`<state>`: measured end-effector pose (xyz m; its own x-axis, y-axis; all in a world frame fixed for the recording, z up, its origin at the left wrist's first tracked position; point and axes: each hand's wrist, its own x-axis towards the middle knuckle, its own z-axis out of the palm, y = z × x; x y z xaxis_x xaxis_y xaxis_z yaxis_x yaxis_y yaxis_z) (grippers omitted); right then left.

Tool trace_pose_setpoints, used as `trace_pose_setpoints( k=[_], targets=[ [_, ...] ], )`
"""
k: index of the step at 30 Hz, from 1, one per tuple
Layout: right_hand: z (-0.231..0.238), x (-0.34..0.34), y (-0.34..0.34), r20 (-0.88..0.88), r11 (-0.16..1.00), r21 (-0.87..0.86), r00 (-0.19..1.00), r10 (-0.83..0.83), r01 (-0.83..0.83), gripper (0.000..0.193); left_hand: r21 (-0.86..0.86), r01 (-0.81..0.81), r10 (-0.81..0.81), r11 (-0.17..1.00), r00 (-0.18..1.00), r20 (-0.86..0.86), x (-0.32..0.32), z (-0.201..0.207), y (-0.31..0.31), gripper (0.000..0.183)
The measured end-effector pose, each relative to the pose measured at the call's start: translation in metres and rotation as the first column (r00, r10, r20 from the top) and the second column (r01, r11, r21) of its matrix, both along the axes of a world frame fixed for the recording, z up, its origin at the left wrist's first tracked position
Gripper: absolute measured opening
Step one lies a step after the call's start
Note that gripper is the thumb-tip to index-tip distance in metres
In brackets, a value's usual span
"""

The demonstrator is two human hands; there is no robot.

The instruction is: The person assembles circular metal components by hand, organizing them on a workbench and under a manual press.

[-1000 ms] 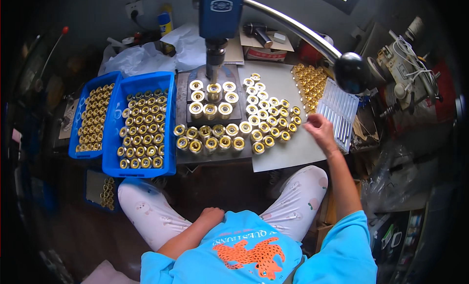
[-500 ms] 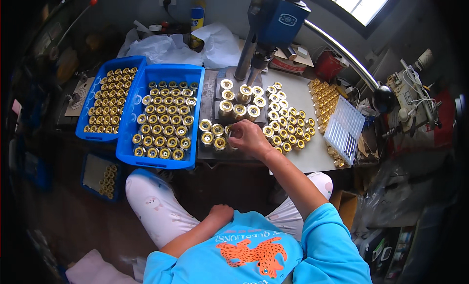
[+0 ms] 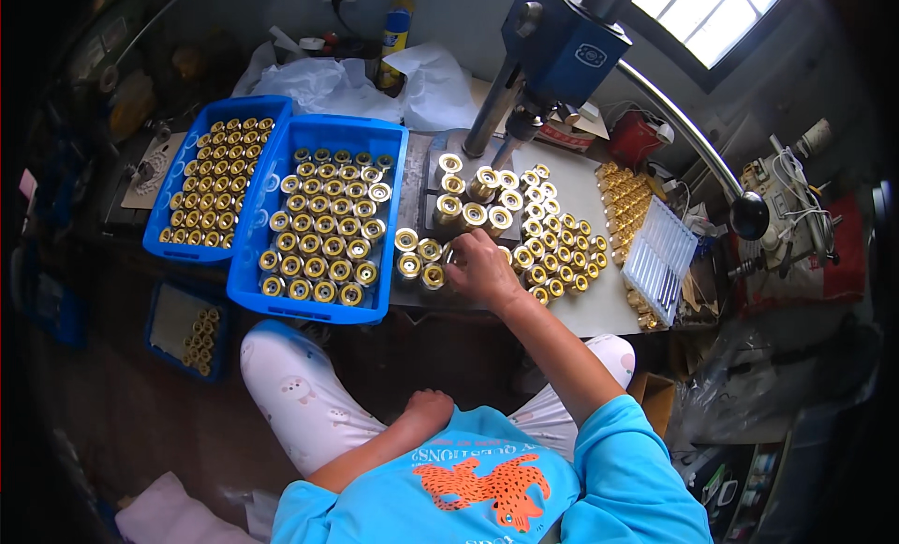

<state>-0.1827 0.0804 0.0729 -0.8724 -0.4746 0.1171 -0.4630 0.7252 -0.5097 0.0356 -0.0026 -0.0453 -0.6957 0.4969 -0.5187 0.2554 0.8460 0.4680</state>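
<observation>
My right hand reaches to the front of the press base, its fingers pinched on a brass fitting that they partly cover. Just left of it stands a small group of upright brass fittings. Beyond the hand, several more round brass fittings stand on the dark metal plate, under the spindle of a blue bench press. My left hand rests on my lap, loosely closed, with nothing visible in it.
Two blue bins with rows of brass fittings stand at left; a smaller blue tray sits lower. To the right are loose fittings, smaller gold parts and a clear plastic tray. The press lever's black knob juts out at right.
The view has shifted, so the bench and press appear farther right. My right hand stays by the same group of fittings, slightly closer to it. The left hand has not moved.
</observation>
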Motion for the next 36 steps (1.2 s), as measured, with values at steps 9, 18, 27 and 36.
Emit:
trace_pose_setpoints(
  k=[9, 18, 27, 36],
  targets=[
    [0.007, 0.024, -0.003, 0.041, 0.976, -0.131, 0.983, 0.178, -0.171, 0.028, 0.013, -0.004, 0.005, 1.0, 1.0, -0.015, 0.001, -0.004, 0.003, 0.029],
    [0.016, 0.016, -0.008, 0.262, 0.991, -0.09, 0.958, 0.117, -0.097, 0.024, 0.044, -0.005, 0.006, 0.999, 1.0, -0.026, 0.002, -0.003, 0.002, 0.029],
    [0.0, 0.034, -0.015, 0.07, 0.996, -0.075, 0.996, 0.057, -0.051, 0.016, 0.058, 0.001, 0.003, 0.998, 0.997, -0.08, 0.007, -0.013, 0.001, 0.024],
    [0.0, 0.046, -0.005, -0.175, 0.972, -0.228, 0.984, 0.02, -0.06, 0.02, 0.063, -0.001, 0.006, 0.998, 0.996, -0.086, 0.007, -0.014, 0.001, 0.021]
  ],
)
